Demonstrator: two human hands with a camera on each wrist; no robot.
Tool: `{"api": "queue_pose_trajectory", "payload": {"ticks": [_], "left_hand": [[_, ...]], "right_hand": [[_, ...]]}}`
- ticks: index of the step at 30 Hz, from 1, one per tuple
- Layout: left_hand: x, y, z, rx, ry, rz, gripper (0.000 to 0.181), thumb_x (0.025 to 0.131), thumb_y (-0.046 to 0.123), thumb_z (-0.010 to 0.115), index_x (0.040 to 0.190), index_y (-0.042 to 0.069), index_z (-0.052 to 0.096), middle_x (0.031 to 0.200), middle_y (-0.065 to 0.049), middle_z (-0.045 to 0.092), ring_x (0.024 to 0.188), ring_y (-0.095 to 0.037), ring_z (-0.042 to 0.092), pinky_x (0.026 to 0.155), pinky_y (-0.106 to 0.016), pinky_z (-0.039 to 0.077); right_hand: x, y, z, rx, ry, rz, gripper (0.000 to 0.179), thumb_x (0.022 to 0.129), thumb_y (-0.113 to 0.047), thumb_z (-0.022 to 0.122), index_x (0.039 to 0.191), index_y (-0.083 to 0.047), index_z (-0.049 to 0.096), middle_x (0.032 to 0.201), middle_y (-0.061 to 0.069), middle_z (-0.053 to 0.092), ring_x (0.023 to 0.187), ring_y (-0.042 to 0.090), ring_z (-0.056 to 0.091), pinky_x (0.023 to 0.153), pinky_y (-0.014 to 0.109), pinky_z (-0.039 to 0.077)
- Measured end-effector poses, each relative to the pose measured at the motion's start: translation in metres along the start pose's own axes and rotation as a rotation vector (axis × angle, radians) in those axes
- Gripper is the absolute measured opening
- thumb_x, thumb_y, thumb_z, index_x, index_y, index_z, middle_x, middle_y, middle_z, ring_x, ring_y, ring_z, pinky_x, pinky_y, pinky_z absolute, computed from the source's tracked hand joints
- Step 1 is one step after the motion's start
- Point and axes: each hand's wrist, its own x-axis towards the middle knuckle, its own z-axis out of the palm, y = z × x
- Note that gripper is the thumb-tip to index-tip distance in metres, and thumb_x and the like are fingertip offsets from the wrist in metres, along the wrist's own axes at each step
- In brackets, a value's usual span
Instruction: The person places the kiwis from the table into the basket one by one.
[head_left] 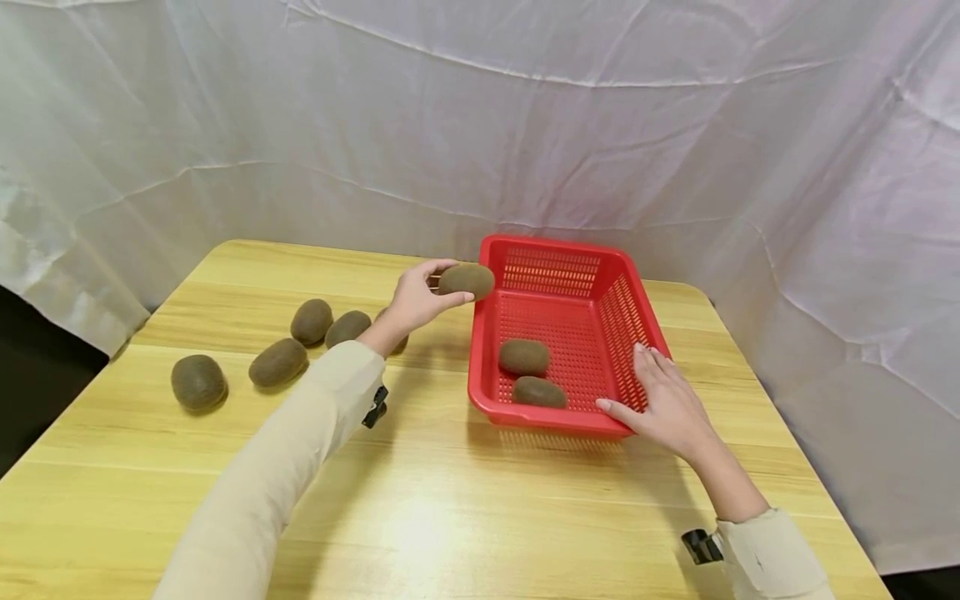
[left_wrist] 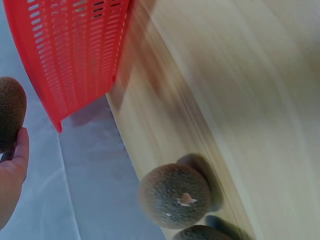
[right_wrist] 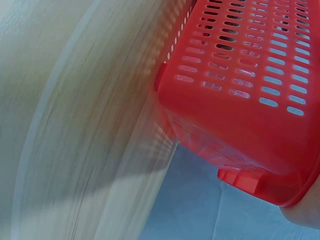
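Well, outermost kiwi: seen on the wooden table, farthest left of the red basket
Second kiwi and third kiwi: set nearer the basket, on its left, the third placed farther back
Fourth kiwi and fifth kiwi: placed nearer still on that side, the fifth partly hidden behind the wrist of the left hand
Left sleeve: stretched toward the basket's left, a black device being worn at its cuff
Left hand: raised just left of the basket, its fingers and thumb wrapped round the held kiwi
Held kiwi: gripped beside the basket's left rim, toward the back; in the left wrist view a gap is shown between them
Rear kiwi and front kiwi: laid inside the basket, in its front left part
Right hand: rested over the basket's front right corner, its straight fingers laid over the right rim, the thumb over the front rim
Pale cloth: hung behind the basket and along its right
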Motion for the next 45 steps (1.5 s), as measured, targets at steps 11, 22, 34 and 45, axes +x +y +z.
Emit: {"api": "queue_pose_trajectory", "payload": {"ticks": [11,22,34,45], "left_hand": [[0.006,0.008,0.014,-0.002,-0.022,0.019,0.052,0.077,0.017,0.075,0.124,0.008,0.057,0.119,-0.013,0.06,0.106,-0.026,0.059,0.082,-0.033,0.053],[0.011,0.01,0.034,0.039,-0.059,0.057,0.054,0.076,0.016,0.076,0.125,0.005,0.056,0.121,-0.014,0.059,0.107,-0.028,0.059,0.087,-0.035,0.053],[0.017,0.01,0.055,0.227,-0.116,0.189,0.054,0.075,0.019,0.076,0.122,0.002,0.057,0.116,-0.013,0.062,0.099,-0.023,0.059,0.086,-0.032,0.05],[0.02,0.016,0.071,0.362,-0.212,0.193,0.054,0.079,0.017,0.073,0.127,0.002,0.053,0.124,-0.013,0.058,0.109,-0.024,0.055,0.096,-0.035,0.046]], "right_hand": [[0.0,0.0,0.001,0.008,0.0,0.006,0.098,0.083,-0.058,0.056,0.142,0.011,0.02,0.149,0.028,0.021,0.138,0.045,0.017,0.113,0.055,0.016],[0.001,0.001,0.002,0.01,-0.008,0.012,0.098,0.083,-0.058,0.056,0.143,0.01,0.019,0.15,0.027,0.02,0.138,0.044,0.016,0.113,0.055,0.016],[0.002,-0.001,0.0,0.006,-0.003,0.007,0.098,0.083,-0.057,0.056,0.142,0.011,0.02,0.15,0.028,0.021,0.138,0.045,0.016,0.113,0.055,0.016],[0.0,0.0,0.0,0.007,-0.005,0.016,0.098,0.083,-0.058,0.056,0.143,0.009,0.018,0.15,0.027,0.02,0.139,0.043,0.016,0.113,0.055,0.016]]}}
